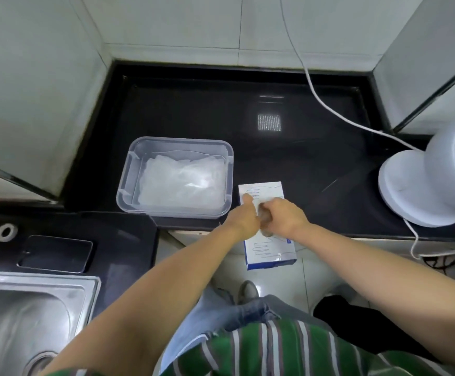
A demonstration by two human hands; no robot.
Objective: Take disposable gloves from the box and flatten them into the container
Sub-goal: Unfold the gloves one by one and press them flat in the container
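black counter (248, 147) is walled by tiles (180, 23), sink (31, 316) at 8 o'clock. flattened gloves (183, 183) are held in container (128, 169), 10 o'clock of glove box (269, 189). box is pressed by left hand (244, 215), digit straight; grasp of right hand (284, 215) can't be told.

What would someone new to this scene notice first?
Two hands meet on the white glove box at the black counter's front edge: the left hand lies on its top, the right hand curls at its opening. Just left of it stands a clear container holding a pale heap of gloves, and a white fan sits at the far right.
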